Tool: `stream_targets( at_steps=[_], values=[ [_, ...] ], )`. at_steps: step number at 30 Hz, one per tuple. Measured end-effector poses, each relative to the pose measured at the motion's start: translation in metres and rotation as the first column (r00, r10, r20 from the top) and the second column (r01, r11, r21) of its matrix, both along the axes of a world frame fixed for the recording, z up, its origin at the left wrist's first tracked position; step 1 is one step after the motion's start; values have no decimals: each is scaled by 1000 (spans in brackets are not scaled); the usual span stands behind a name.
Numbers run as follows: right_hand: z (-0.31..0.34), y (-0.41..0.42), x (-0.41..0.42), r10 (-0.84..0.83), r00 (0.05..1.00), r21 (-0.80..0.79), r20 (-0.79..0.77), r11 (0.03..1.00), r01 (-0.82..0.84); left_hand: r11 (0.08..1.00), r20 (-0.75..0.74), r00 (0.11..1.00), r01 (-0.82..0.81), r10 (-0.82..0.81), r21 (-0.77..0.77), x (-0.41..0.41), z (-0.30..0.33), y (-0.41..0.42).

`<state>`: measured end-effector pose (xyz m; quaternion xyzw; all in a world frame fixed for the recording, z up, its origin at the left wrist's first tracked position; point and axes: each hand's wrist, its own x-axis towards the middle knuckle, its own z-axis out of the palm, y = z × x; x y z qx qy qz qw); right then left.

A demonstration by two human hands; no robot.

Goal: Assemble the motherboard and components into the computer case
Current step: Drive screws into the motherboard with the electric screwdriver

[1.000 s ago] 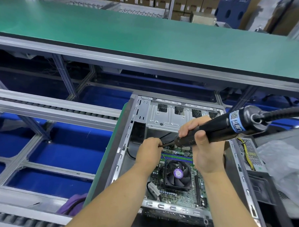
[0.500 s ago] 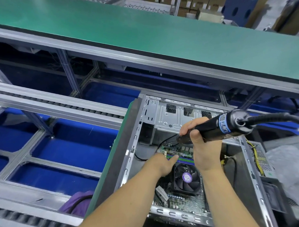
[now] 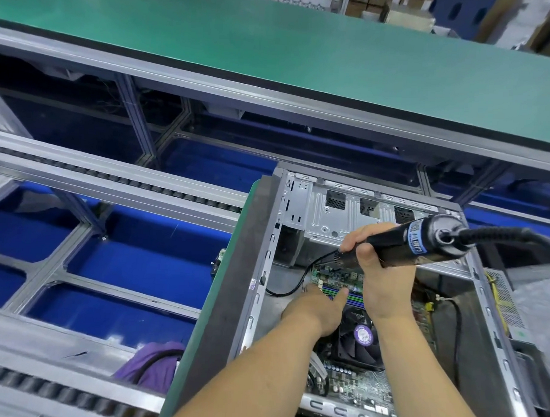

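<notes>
Change: the left hand [image 3: 318, 306], which a second ago was bunched up beside the tip of the electric screwdriver [image 3: 401, 242], has dropped back toward the CPU fan [image 3: 357, 339] and opened out.
Meaning: the screw it was steadying probably stands on its own now, so driving can go on one-handed (a judgement, the screw itself is too small to see).
Right hand: the right hand [image 3: 378, 269] is clamped round the screwdriver's black barrel, just beyond the fan, tool tilted with its tip down at the board's far edge.
Left hand: fingers loosely extended and holding nothing, resting at the memory slots [image 3: 347, 295] just beyond the fan.
Motherboard: the motherboard [image 3: 354, 385] lies flat inside the computer case [image 3: 311, 210], green and studded with small parts, the fan seated near its middle.
Case: bare stamped sheet metal, grey and dull, with punched vents on the wall farthest from the fan; it lies open side up on a dark pallet [image 3: 232, 288].
Screwdriver: smooth cylindrical body, blue label band, thick rubbery cable [image 3: 499, 235] running off to the right of the fan.
Fan: square black frame, curved blades, round purple hub sticker.
Cable in case: a thin black wire [image 3: 295, 289] loops left of the fan.
</notes>
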<state>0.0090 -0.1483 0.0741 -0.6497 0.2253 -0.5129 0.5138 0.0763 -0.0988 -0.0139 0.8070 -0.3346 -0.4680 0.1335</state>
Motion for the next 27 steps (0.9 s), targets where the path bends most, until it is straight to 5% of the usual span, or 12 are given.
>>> stream_targets(
  at_steps=[27],
  values=[
    [-5, -4, 2, 41, 999, 51, -30, 998, -39, 999, 4, 1000, -6, 5, 46, -3, 7, -2]
  ],
)
